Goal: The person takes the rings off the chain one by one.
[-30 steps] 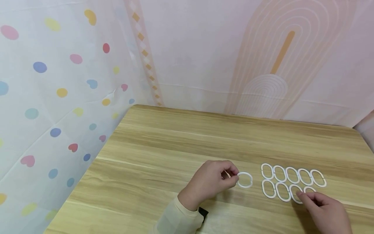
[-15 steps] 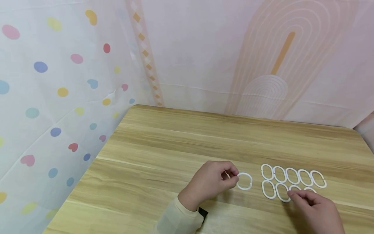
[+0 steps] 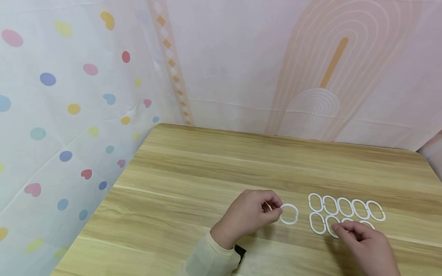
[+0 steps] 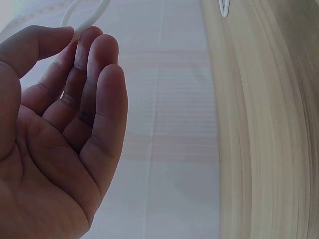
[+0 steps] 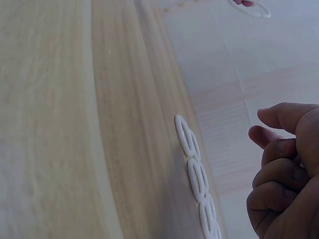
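My left hand [image 3: 250,211] pinches a white oval plastic ring [image 3: 297,214] between thumb and fingertips, raised over the table. A small break shows on the ring's right side. The left wrist view catches part of this ring [image 4: 90,21] at the top, with the thumb [image 4: 57,40] against it. My right hand [image 3: 366,241] hangs over the lower row of similar rings [image 3: 325,226], overlapping several of them in the head view. In the right wrist view a gap separates thumb [image 5: 279,114] and index finger, nothing between them; the other fingers curl in.
An upper row of white rings [image 3: 353,209] lies beyond the lower one, side by side on the wooden table [image 3: 207,165]. A patterned cloth [image 3: 224,69] hangs behind the table, and a dotted one [image 3: 69,126] at its left. A black object [image 3: 240,251] shows at my left sleeve.
My right hand has moved left along the lower row, from the rings at its right end to the second from the left. The left hand keeps its hold; its ring has turned slightly.
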### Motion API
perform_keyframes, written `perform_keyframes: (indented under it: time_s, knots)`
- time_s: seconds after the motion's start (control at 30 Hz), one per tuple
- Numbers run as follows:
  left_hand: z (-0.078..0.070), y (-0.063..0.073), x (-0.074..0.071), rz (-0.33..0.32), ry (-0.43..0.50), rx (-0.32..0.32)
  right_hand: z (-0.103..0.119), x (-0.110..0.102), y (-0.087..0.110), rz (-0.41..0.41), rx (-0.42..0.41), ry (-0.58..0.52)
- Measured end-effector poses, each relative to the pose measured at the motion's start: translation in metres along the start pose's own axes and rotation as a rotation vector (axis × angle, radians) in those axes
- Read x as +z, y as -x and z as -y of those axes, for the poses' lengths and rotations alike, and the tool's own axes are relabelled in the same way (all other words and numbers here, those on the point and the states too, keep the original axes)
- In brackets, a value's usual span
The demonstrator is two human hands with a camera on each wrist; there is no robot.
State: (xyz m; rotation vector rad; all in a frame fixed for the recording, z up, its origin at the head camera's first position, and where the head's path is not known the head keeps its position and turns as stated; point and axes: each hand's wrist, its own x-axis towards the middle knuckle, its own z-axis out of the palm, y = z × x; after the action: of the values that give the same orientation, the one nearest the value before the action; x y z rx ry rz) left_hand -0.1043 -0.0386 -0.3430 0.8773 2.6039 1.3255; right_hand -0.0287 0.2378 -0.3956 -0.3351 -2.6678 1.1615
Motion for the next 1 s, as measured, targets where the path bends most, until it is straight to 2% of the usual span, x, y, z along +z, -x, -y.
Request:
perform_keyframes:
  time_s: [0.57, 1.0]
  knots:
    - [0.000, 0.000, 0.000, -0.003, 0.006, 0.012, 0.011, 0.008, 0.003, 0.003, -0.081, -0.042]
    - [0.001, 0.000, 0.001, -0.002, 0.005, 0.003, 0.023, 0.014, 0.003, -0.014, -0.168, -0.114]
